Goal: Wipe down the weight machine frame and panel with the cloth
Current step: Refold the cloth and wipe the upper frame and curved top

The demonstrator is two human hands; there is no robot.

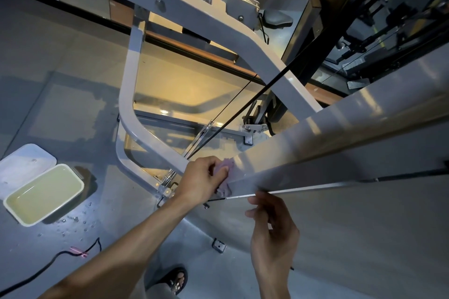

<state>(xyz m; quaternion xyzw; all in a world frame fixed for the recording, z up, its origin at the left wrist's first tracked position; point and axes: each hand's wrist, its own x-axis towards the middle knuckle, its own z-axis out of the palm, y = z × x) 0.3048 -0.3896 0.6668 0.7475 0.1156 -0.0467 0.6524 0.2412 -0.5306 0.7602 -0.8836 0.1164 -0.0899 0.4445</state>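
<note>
Grey gym flooring (pixel 60 80) lies beneath a pale grey painted steel weight machine frame (pixel 194 24), viewed steeply from above; water droplets spot the floor near a white rectangular tub of yellowish liquid (pixel 43 194), whose white lid (pixel 24 162) lies beside it.

Step in hand, as judged: wiping the lower end of the broad grey metal panel (pixel 340 133), where it meets the frame's curved tube. The left hand (pixel 201 179) grasps a crumpled lilac cloth (pixel 226 175), fingers curled round it, pressing it against the panel's end face. The right hand (pixel 272 226) holds nothing; its fingers are relaxed, the fingertips touching the panel's lower edge, seemingly to steady it.

Recommendations: keep the cloth flat against the metal rather than bunched, so more fabric bears on the surface. Work in long overlapping strokes along the panel. Fold the cloth over the edge to reach the underside seam. Keep clear of the black cable (pixel 243 104) running diagonally just behind the wiping point. Re-wet at the tub when the cloth drags.

Condition of the cloth: small, damp-looking, wadded, partly hidden by the fingers. The panel appears smooth and glossy, with light reflections; no soiling can be made out.
</note>
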